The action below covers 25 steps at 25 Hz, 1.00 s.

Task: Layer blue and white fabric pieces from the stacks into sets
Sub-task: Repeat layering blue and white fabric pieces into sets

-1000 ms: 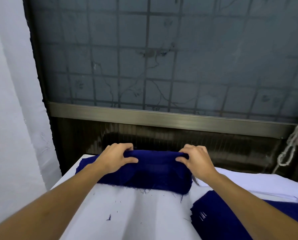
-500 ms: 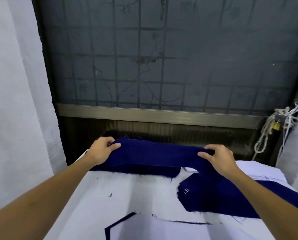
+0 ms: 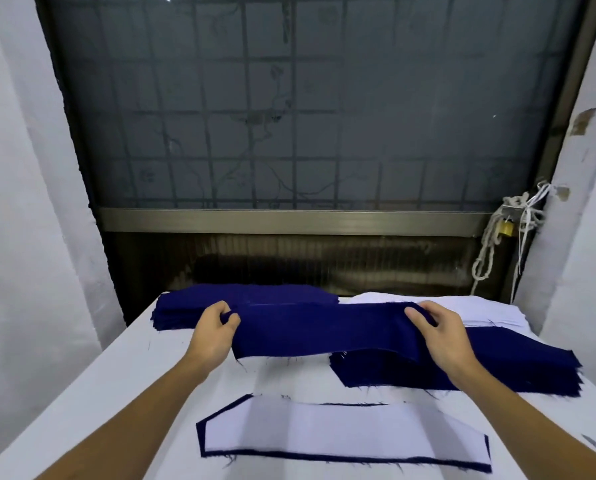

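the left hand (image 3: 215,329) pinches one end of a blue strip (image 3: 320,332) just in front of the blue stack (image 3: 248,294), and the right hand (image 3: 442,332) clamps the other end, fingers curled over the cloth, so it hangs stretched above the table (image 3: 151,393). both arms reach forward, palms down, likely to lay it flat on the white piece (image 3: 345,434) lying nearer.

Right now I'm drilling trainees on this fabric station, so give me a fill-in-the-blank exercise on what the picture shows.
1. The left hand and right hand both hold a piece coloured ___.
2. In the near set, the top layer is ___.
3. The white stack sits at the far ___ corner of the table.
Missing words: blue; white; right.
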Tool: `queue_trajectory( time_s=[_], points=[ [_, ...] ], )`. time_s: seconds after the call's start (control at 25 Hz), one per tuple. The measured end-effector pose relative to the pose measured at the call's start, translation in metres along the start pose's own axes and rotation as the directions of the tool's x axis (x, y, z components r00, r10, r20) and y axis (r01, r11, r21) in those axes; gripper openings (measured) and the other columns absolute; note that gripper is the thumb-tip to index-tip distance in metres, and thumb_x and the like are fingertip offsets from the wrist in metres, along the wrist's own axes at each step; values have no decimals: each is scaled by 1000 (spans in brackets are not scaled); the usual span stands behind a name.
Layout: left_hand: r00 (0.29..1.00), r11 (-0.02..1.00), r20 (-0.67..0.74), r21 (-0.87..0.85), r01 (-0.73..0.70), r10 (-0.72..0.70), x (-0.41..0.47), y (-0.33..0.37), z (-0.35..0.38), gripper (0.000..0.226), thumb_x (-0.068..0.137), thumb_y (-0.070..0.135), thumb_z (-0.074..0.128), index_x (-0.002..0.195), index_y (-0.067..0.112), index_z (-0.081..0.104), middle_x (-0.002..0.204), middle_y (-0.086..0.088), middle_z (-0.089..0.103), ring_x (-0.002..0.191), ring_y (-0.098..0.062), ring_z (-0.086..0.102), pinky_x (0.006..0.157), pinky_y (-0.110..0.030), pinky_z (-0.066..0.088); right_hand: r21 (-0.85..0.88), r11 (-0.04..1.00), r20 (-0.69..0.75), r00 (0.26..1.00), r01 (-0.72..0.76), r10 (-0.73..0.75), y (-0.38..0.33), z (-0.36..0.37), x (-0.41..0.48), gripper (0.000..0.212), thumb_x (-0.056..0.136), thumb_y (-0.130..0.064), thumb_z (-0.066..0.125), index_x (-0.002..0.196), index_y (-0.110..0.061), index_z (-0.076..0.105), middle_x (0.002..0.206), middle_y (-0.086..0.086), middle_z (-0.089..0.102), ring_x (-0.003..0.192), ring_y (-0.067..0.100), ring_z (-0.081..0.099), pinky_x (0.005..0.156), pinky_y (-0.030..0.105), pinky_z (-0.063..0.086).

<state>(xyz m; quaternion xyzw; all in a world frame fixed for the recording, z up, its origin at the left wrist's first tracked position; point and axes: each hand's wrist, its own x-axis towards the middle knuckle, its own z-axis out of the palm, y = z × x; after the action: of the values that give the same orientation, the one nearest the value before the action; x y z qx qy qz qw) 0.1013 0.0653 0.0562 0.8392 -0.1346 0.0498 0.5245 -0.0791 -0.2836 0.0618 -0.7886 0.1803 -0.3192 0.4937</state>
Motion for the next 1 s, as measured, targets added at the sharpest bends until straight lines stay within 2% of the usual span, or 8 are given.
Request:
queue_trajectory(
  time_s=[0.12, 0.2, 0.4, 0.52, 0.64, 0.8, 1.0],
  points=[
    [1000, 1000, -21, -14, 11, -11, -22, -14, 6, 21, 104, 13, 50, 85, 6, 51, 84, -13, 61, 76, -28, 59, 65, -37, 47, -39, 999, 13, 1000, 5, -4, 19, -7, -24, 14, 102, -29, 57, 100, -25, 71, 96, -10, 73, 93, 11, 67, 81, 33, 57],
    [999, 999, -30, -40, 32, -33, -33, -20, 7, 25, 103, 9, 49, 79, 6, 46, 78, -18, 57, 70, -25, 52, 61, -36, 39, -58, 998, 23, 1000, -13, 14, 27, -11, -37, 16, 102, -28, 58, 101, -21, 72, 97, -7, 74, 93, 12, 68, 83, 34, 58],
    [996, 997, -45, 7, 71, -71, -56, -26, 8, 29, 100, 0, 45, 73, 9, 38, 63, -8, 43, 60, -18, 39, 54, -31, 29, -91, 996, 53, 998, -25, 30, 44, -24, -61, 15, 96, -31, 66, 88, -22, 76, 87, -10, 76, 86, 9, 71, 79, 34, 60],
    [997, 993, -31, 96, 72, -69, -69, -38, 11, 28, 98, 0, 45, 73, 10, 35, 62, -7, 40, 58, -18, 36, 54, -32, 28, -139, 989, 52, 997, -54, 62, 58, -27, -72, 19, 91, -38, 70, 79, -25, 75, 83, -12, 75, 83, 7, 71, 79, 36, 60],
    [997, 971, -16, 230, 71, -70, -82, -52, 15, 27, 96, 7, 47, 72, 12, 35, 61, -5, 43, 57, -19, 39, 56, -33, 30, -248, 967, 53, 996, -59, 75, 71, -28, -85, 25, 88, -51, 68, 75, -30, 72, 81, -20, 74, 83, 1, 69, 74, 31, 56],
    [999, 907, -22, 420, 33, -26, -98, -60, 23, 25, 94, 14, 48, 72, 15, 36, 61, 1, 48, 53, -14, 41, 50, -30, 30, -424, 903, -6, 997, -69, 73, 82, -29, -96, 27, 87, -60, 64, 75, -36, 67, 79, -23, 70, 82, 1, 65, 62, 27, 49],
    [998, 886, -43, 464, -20, 45, -108, -67, 26, 23, 93, 11, 51, 72, 13, 40, 69, 0, 50, 59, -17, 47, 51, -31, 34, -610, 792, -38, 999, -38, 18, 85, -25, -99, 32, 89, -64, 60, 74, -36, 56, 70, -21, 62, 62, 1, 58, 49, 24, 41]
  ],
)
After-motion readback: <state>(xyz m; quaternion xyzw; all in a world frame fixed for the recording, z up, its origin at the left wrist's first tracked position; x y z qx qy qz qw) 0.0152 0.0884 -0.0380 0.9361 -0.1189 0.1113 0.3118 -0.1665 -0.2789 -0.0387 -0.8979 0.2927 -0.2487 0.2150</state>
